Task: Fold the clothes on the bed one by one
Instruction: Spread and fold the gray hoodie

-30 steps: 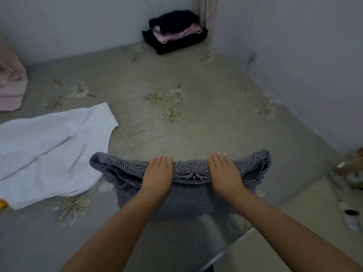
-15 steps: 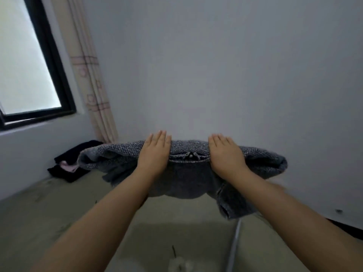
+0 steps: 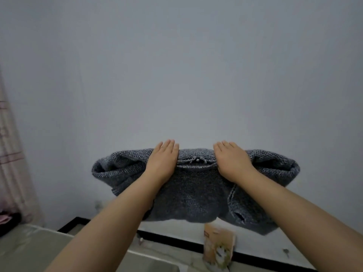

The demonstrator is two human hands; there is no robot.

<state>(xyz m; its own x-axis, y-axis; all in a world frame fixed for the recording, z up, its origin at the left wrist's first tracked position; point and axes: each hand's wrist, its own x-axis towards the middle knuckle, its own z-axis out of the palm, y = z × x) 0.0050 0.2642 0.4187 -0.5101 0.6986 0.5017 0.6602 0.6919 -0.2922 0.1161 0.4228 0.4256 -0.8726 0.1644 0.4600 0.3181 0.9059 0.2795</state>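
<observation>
Nearest, a corner of the bed point(image 3: 29, 250), bare of clothes in this view. Above it, held in mid-air before the grey wall point(image 3: 176, 65): a grey knit sweater point(image 3: 196, 185), folded into a thick bundle, one loose end sagging at right. Left hand point(image 3: 163, 163) and right hand point(image 3: 231, 163) laid over its top, fingers straight and together; thumbs hidden beneath. Apparently one garment nearly folded, not yet set down. No containers visible; a blurred packet point(image 3: 218, 248) by the wall.

We held the sweater point(image 3: 193, 185) at centre before the wall point(image 3: 176, 65), our left hand point(image 3: 163, 161) at its ten o'clock, right hand point(image 3: 232, 161) at two. The bed point(image 3: 29, 250) lay at seven, curtain point(image 3: 11, 163) at nine, a packet point(image 3: 219, 250) at six below the sweater.
</observation>
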